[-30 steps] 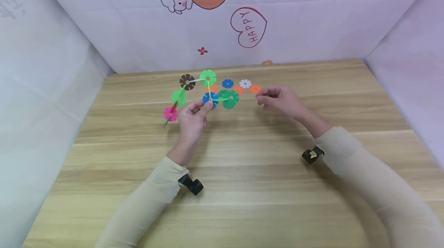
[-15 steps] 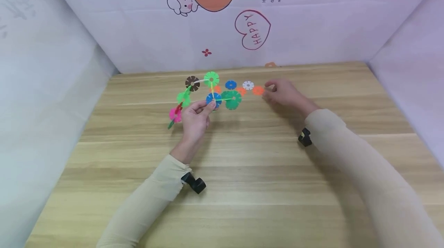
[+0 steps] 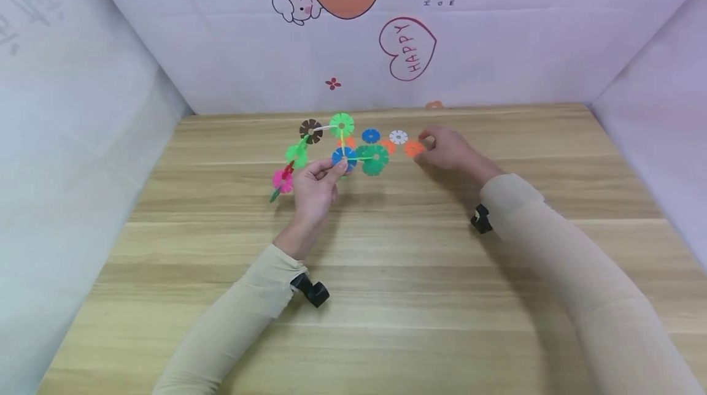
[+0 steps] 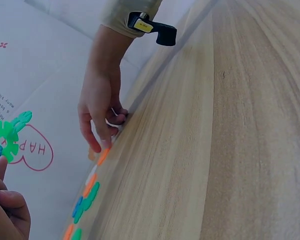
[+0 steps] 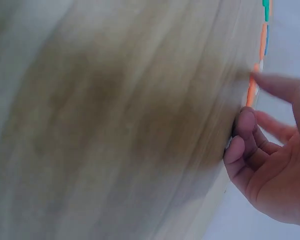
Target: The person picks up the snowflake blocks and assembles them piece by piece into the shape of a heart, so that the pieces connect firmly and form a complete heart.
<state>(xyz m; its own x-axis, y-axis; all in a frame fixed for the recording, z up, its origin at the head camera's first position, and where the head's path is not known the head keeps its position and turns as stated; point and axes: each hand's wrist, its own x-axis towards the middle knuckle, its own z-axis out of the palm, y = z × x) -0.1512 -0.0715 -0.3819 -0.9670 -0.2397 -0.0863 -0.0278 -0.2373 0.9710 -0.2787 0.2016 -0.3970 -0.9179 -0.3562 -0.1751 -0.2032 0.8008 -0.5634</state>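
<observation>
In the head view my left hand point(image 3: 315, 192) pinches a blue slotted building disc point(image 3: 340, 155) between thumb and fingers. That disc belongs to a chain of interlocked discs held up over the table. A bright green disc point(image 3: 342, 126), a brown disc point(image 3: 311, 131), another bright green disc point(image 3: 296, 156) and a pink disc point(image 3: 282, 181) run along its left side; a darker green disc point(image 3: 375, 160) is at its right end. My right hand point(image 3: 450, 149) is at the table, thumb and fingers around the edge of a loose orange disc point(image 3: 412, 149). In the right wrist view the thumb touches this orange disc point(image 5: 251, 90).
Between my hands, behind the chain, lie a loose blue disc point(image 3: 370, 136), a white disc point(image 3: 398, 137) and more orange discs point(image 3: 389, 147) on the wooden table point(image 3: 386, 272). A printed white cloth wall point(image 3: 497, 45) stands along the far edge.
My right hand has moved forward and right to the outermost orange disc, which has shifted slightly toward me. My left hand keeps its pinch on the chain. The head view has shifted a little.
</observation>
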